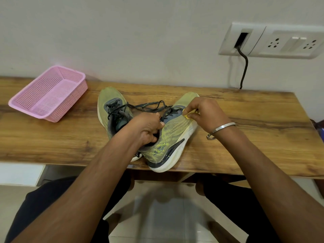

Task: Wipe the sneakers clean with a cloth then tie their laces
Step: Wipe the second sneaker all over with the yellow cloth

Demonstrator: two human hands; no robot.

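Two yellow-green sneakers with dark untied laces lie on the wooden table. The left sneaker rests flat, toe pointing away. The right sneaker is tilted on its side with its white sole facing right. My left hand grips this sneaker at its collar, fingers curled inside the opening. My right hand pinches a small yellow cloth against the sneaker's upper near the laces. Most of the cloth is hidden under my fingers. The loose laces trail between both sneakers.
A pink perforated plastic basket stands at the table's back left. A wall socket panel with a black cable hangs at the upper right. A metal bangle circles my right wrist. The table's front edge is near my knees.
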